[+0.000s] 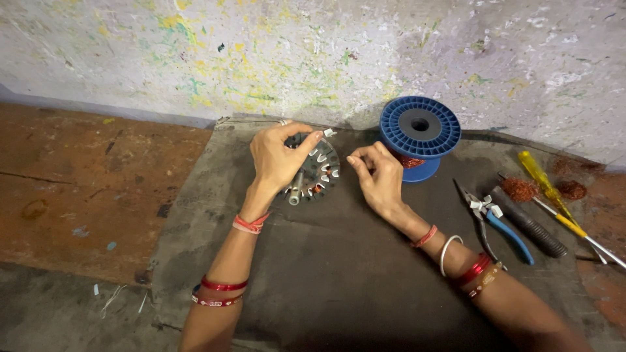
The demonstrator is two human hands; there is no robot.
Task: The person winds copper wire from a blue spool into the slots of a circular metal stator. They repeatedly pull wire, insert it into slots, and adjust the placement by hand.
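Gripping the round metal stator core from above, the left hand is closing its fingers around the rim, with the central shaft sticking out below the palm toward the person. That grip is wrapped firmly on the core, which is sitting tilted on the dark mat covering the desk, just left of the blue wire spool. Beside it, the right hand is pinching its thumb and forefinger together in a narrow grip near the core's edge; a fine wire may be running between the fingertips, but it is too thin to tell.

Judging from this, winding is the step in hand, and doing it well is calling for a steady core: the left hand should be bracing it against the mat so it is not rolling on its shaft. The right hand should be keeping even tension and guiding each turn cleanly into its slot, without kinks or crossing loops. The spool needs to be turning freely behind.

Blue-handled pliers, a black-handled tool, a yellow screwdriver and clumps of copper wire scrap are lying well to the right, within reach.
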